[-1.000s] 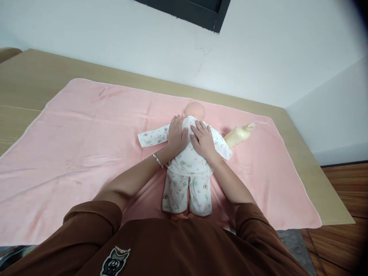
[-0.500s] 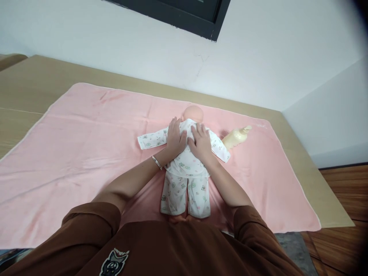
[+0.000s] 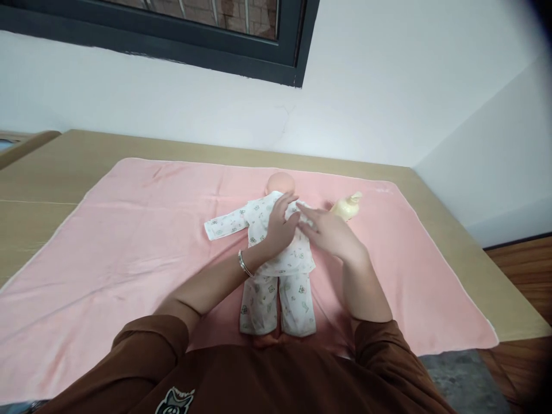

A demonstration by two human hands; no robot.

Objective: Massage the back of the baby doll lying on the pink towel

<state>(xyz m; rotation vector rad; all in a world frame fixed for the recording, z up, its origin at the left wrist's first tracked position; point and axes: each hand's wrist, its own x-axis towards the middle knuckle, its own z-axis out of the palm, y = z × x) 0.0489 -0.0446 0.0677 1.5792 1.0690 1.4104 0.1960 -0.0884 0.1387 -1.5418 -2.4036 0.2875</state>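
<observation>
A baby doll (image 3: pixel 280 183) in a white patterned top (image 3: pixel 259 224) and matching trousers (image 3: pixel 259 305) lies on a pink blanket (image 3: pixel 146 230), head away from me. Over the upper right part of its top is my left hand (image 3: pixel 282 227), fingers apart, with a bracelet on the wrist. My right hand (image 3: pixel 330 230) is beside it, fingers stretched out toward the left hand and over the doll's right-side shoulder and sleeve, which it mostly hides. Neither hand holds anything. Whether the palms touch the cloth I cannot tell. Behind my right hand lies a cream-coloured pump bottle (image 3: pixel 347 207), partly covered.
The blanket covers much of a wooden table (image 3: pixel 435 213). Beyond it stands a white wall (image 3: pixel 353 103) with a dark window frame (image 3: pixel 276 72). A wooden piece with a rounded edge (image 3: pixel 38 144) is at the far left.
Both hands have shifted rightward across the doll's top. My right hand has turned sideways over the doll's sleeve. The view has tilted up, showing more window.
</observation>
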